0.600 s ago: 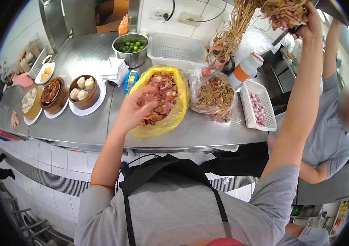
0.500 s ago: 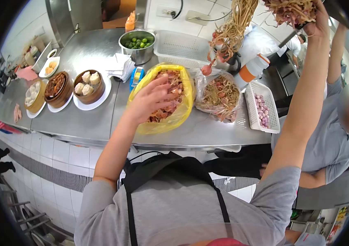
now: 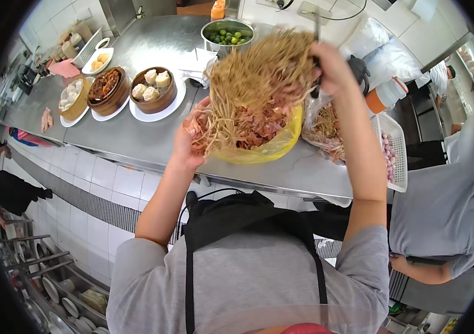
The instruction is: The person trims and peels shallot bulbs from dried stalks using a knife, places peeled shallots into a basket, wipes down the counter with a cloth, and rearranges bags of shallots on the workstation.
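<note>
A large bundle of dried stalks with shallots (image 3: 262, 69) hangs over the yellow bag (image 3: 273, 151), which holds reddish skins. My right hand (image 3: 334, 68) is closed on the bundle's upper right end, together with a dark object that is blurred and partly hidden. My left hand (image 3: 188, 142) is wrapped round the bundle's lower left end, where reddish bulbs or skins show at the fingers. Right of the yellow bag sits a clear plastic bag (image 3: 326, 131) of dry stalks and skins. Farther right, a white basket (image 3: 397, 142) contains small purple shallots (image 3: 387, 156).
Bamboo steamers (image 3: 153, 92) on white plates stand at the counter's left. A metal pot of green limes (image 3: 227, 36) is behind the bundle. An orange and white bottle (image 3: 386, 96) stands at the right, near a co-worker in grey (image 3: 443, 211).
My right hand has come down and left with the bundle, from the upper right to above the yellow bag. My left hand, earlier open over that bag, has closed on the bundle.
</note>
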{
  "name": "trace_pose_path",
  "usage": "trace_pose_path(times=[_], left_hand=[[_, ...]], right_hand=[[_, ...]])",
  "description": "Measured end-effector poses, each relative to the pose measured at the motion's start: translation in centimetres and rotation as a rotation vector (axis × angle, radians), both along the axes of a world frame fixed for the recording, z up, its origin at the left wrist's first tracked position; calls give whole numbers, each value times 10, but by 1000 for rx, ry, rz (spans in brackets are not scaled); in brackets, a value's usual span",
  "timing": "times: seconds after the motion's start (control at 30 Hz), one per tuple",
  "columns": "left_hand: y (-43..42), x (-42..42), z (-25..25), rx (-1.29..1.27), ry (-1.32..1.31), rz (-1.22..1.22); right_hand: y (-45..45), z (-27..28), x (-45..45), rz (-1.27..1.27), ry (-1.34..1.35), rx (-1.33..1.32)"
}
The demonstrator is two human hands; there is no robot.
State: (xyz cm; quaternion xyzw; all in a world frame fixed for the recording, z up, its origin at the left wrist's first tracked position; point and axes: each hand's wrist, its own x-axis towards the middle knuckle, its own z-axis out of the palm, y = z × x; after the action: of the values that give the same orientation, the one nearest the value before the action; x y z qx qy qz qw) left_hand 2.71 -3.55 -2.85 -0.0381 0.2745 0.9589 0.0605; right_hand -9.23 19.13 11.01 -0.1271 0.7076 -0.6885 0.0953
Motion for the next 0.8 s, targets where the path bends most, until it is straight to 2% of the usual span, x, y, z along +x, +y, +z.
trace_pose_path(times=[0.1, 0.17, 0.23, 0.27, 0.3, 0.37, 0.43, 0.5, 0.53, 0.57, 0.63, 0.67, 0.7, 0.73, 0.77, 0.8], left_hand=[[-2, 1, -2, -9, -17, 123], [3, -5, -2, 64, -32, 110], [10, -11, 1, 42, -31, 146], [9, -21, -6, -62, -80, 157], [14, -25, -7, -63, -79, 155], [28, -31, -9, -139, -68, 87], [39, -44, -39, -174, 18, 80], [46, -46, -41, -900, 203, 110], [43, -44, -39, -1097, 296, 150], [42, -40, -36, -1105, 298, 144], [38, -27, -10, -1324, 202, 179], [33, -24, -5, -1335, 197, 165], [27, -23, 0, -1399, 195, 197], [23, -23, 4, -1463, 194, 229], [21, -23, 6, -1474, 190, 219], [19, -23, 7, -1224, 189, 201]], right_hand=[[-8, -46, -10, 70, -218, -38], [-6, -66, -14, 67, -210, -7], [7, -85, -24, 151, -29, 219], [16, -87, -25, 91, 166, 439], [28, -94, -32, 89, 166, 439], [55, -119, -51, -68, 618, 742], [65, -123, -51, -32, 594, 817], [60, -127, -45, -127, 554, 860], [55, -127, -43, -116, 459, 869], [52, -126, -41, -122, 456, 862], [41, -105, -25, -181, 627, 1022], [45, -104, -30, -158, 645, 1041], [46, -96, -25, -161, 633, 1032], [46, -83, -15, -162, 625, 912], [46, -71, -5, -163, 617, 792], [44, -59, 7, -163, 609, 786]])
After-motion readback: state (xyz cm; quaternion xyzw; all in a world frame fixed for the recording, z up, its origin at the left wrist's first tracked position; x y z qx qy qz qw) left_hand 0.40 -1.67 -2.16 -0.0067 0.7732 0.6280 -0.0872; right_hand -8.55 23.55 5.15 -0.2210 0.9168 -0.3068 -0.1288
